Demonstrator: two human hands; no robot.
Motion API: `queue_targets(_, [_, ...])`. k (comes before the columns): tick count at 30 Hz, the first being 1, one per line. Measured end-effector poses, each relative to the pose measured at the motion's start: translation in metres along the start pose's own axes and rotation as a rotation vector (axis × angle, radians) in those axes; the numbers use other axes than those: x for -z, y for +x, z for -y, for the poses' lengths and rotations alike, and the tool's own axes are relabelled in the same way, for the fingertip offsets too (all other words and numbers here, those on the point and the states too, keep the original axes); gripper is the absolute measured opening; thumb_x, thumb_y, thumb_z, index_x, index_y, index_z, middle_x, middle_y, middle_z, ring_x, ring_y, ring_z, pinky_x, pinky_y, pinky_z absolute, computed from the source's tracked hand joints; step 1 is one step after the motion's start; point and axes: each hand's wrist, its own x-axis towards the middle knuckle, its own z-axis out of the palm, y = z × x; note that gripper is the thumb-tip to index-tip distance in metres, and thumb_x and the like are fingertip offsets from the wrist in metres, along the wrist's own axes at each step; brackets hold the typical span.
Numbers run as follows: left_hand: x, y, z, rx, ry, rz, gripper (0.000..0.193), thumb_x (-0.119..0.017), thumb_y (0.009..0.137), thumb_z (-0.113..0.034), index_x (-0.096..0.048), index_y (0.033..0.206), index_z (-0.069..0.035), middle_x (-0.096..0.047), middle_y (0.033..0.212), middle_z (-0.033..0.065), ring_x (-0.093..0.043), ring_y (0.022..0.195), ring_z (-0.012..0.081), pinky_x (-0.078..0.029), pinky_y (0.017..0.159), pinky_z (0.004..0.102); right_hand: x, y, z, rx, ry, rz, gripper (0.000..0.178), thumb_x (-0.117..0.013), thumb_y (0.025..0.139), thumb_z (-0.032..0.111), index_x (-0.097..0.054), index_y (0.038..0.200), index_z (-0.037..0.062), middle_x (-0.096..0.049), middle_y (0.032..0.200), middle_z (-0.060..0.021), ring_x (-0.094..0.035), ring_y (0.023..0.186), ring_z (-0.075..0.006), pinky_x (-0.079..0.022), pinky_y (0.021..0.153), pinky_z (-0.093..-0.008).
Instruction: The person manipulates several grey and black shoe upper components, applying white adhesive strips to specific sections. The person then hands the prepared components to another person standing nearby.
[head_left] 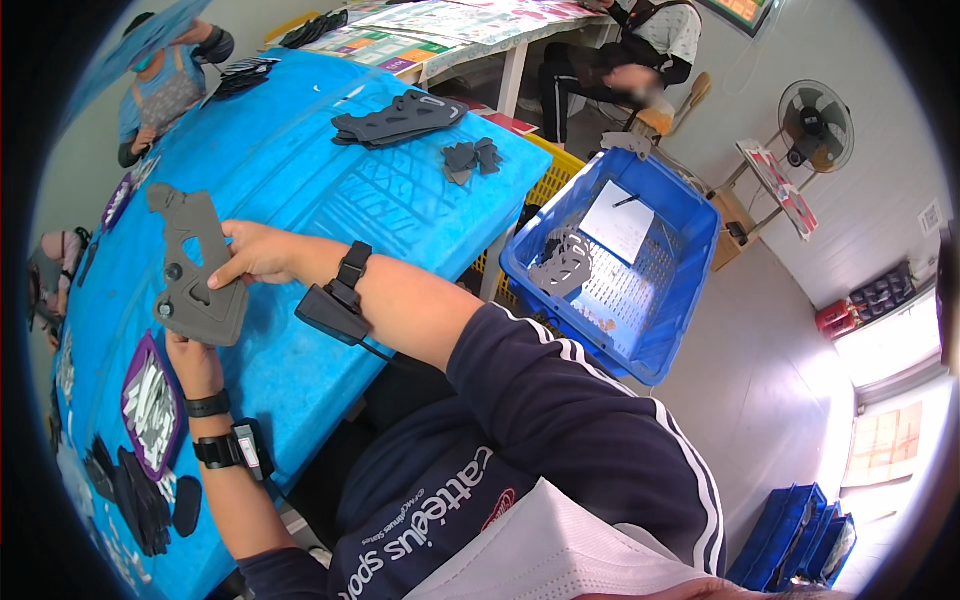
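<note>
A flat grey cut-out panel point(196, 270), shaped somewhat like a toy gun, is held up over the blue table cover. It has an angular hole and two round studs on its face. My right hand point(258, 252) pinches its right edge, thumb in front and fingers partly behind. From below, my left hand point(190, 352) grips the panel's lower end, and most of its fingers are hidden behind it. Beside my left wrist lies a purple-rimmed tray point(181, 425) of small white and grey pieces. Dark flat pieces point(145, 500) are piled nearer to me.
Stacked dark panels point(400, 120) and small grey scraps point(470, 158) lie on the blue table point(300, 190). A blue crate point(690, 250) with paper and grey panels stands at the right, beside a yellow crate point(552, 178). Other people sit around the tables. A fan point(815, 125) stands far right.
</note>
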Motion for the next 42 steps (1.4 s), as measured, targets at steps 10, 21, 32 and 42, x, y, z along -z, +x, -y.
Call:
queue_targets(10, [-0.002, 0.000, 0.000, 0.001, -0.049, 0.000, 0.027, -0.058, 0.089, -0.007, -0.053, 0.115, -0.003, -0.064, 0.108, 0.0064, -0.063, 0.089, 0.0126, -0.050, 0.072, 0.0244, 0.000, 0.000, -0.001, 0.015, -0.005, 0.017, 0.074, -0.072, 0.073, -0.008, -0.034, 0.134, 0.0080, -0.056, 0.114, -0.0155, -0.058, 0.108, -0.0281, -0.051, 0.087, -0.0416])
queue_targets(21, [0.003, 0.001, 0.001, 0.011, -0.043, 0.035, 0.026, -0.059, 0.089, -0.008, -0.054, 0.114, -0.003, -0.064, 0.107, 0.0062, -0.063, 0.090, 0.0130, -0.050, 0.073, 0.0253, 0.001, 0.002, -0.003, 0.020, -0.018, 0.001, 0.070, -0.071, 0.075, -0.005, -0.035, 0.134, 0.0080, -0.056, 0.114, -0.0143, -0.059, 0.106, -0.0272, -0.051, 0.084, -0.0403])
queue_targets(32, [-0.016, -0.008, -0.018, 0.070, -0.244, 0.061, 0.036, -0.061, 0.086, -0.012, -0.051, 0.120, -0.004, -0.057, 0.113, 0.0063, -0.059, 0.098, 0.0176, -0.049, 0.085, 0.0324, -0.001, 0.004, -0.002, -0.007, 0.017, 0.010, 0.035, -0.068, 0.082, 0.003, -0.055, 0.114, 0.0075, -0.061, 0.108, -0.0053, -0.059, 0.102, -0.0188, -0.051, 0.084, -0.0366])
queue_targets(42, [-0.018, -0.012, -0.012, 0.181, -0.136, 0.177, 0.040, -0.061, 0.091, -0.029, -0.049, 0.121, -0.005, -0.057, 0.110, 0.0043, -0.058, 0.094, 0.0153, -0.051, 0.077, 0.0313, -0.003, -0.002, -0.004, -0.050, 0.072, 0.188, 0.041, -0.071, 0.080, 0.004, -0.054, 0.117, 0.0081, -0.061, 0.110, -0.0049, -0.060, 0.102, -0.0183, -0.053, 0.086, -0.0365])
